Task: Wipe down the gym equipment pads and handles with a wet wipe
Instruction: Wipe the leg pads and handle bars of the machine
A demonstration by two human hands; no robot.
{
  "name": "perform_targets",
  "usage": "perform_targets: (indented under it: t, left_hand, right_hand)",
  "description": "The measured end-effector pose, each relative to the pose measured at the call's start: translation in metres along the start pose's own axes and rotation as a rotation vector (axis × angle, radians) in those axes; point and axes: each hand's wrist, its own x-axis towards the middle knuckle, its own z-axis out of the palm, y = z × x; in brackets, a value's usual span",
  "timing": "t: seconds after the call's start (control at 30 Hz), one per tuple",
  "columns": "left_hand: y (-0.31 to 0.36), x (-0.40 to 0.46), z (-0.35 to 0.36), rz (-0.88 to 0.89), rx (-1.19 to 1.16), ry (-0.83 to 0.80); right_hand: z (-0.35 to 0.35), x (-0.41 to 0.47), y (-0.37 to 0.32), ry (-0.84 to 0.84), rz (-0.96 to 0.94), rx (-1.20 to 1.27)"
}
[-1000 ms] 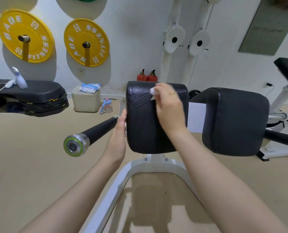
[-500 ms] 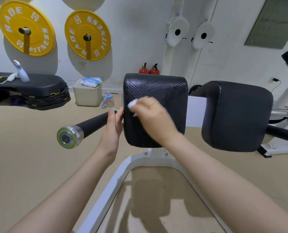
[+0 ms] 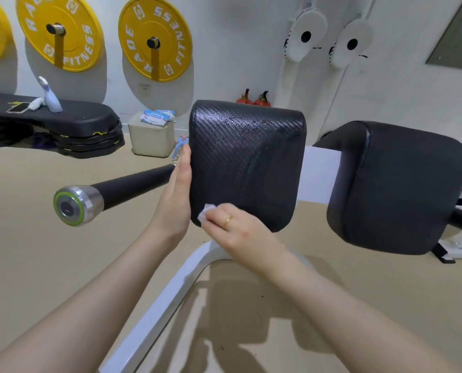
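A black textured pad (image 3: 247, 157) stands in the middle of the head view, wet-looking across its upper face. My right hand (image 3: 235, 230) grips a crumpled white wet wipe (image 3: 205, 213) against the pad's lower left corner. My left hand (image 3: 177, 195) lies flat with straight fingers along the pad's left side. A black handle bar (image 3: 133, 187) with a silver and green end cap (image 3: 73, 205) sticks out to the left behind that hand. A second black pad (image 3: 402, 184) sits to the right.
The white machine frame (image 3: 165, 300) runs down between my arms over the beige floor. A pack of wipes (image 3: 157, 117) lies on a beige box by the wall. Black stacked steps (image 3: 71, 130) stand at left, and yellow weight plates (image 3: 154, 39) hang on the wall.
My right hand has dragged the wipe from the pad's top edge down its face to the lower left corner. My left hand has stayed at the pad's left side.
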Motion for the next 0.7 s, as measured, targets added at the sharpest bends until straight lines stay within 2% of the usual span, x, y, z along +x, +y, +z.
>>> perform_targets:
  t: [0.07, 0.17, 0.23, 0.3, 0.37, 0.53, 0.6, 0.67, 0.7]
  left_hand:
    - [0.004, -0.001, 0.002, 0.003, 0.002, -0.012]
    - [0.008, -0.001, 0.003, -0.026, 0.035, -0.010]
    - [0.010, -0.002, 0.004, -0.031, 0.043, -0.009]
    - [0.011, -0.003, 0.003, -0.041, 0.029, -0.033]
    - [0.012, -0.002, 0.004, -0.048, 0.039, -0.049]
    - [0.014, -0.004, 0.008, -0.028, 0.059, -0.024]
    - [0.011, -0.004, 0.004, -0.043, 0.054, -0.005]
    - [0.009, -0.001, 0.001, -0.040, 0.057, -0.030]
    - [0.008, -0.001, 0.000, -0.051, 0.061, -0.029]
  right_hand:
    - [-0.017, 0.002, 0.010, -0.089, 0.088, 0.082]
    - [-0.054, 0.029, 0.068, 0.160, 0.269, -0.044]
    - [-0.070, 0.048, 0.091, 0.294, 0.433, 0.003]
    - [-0.061, 0.044, 0.099, 0.312, 0.379, -0.034]
    - [-0.044, 0.024, 0.084, 0.274, 0.327, 0.033]
    - [-0.023, -0.040, 0.028, 0.078, 0.090, 0.111]
    - [-0.034, -0.035, 0.036, 0.092, 0.162, 0.156]
    - [-0.053, -0.012, 0.067, 0.241, 0.246, -0.001]
    - [-0.064, 0.004, 0.081, 0.278, 0.308, -0.002]
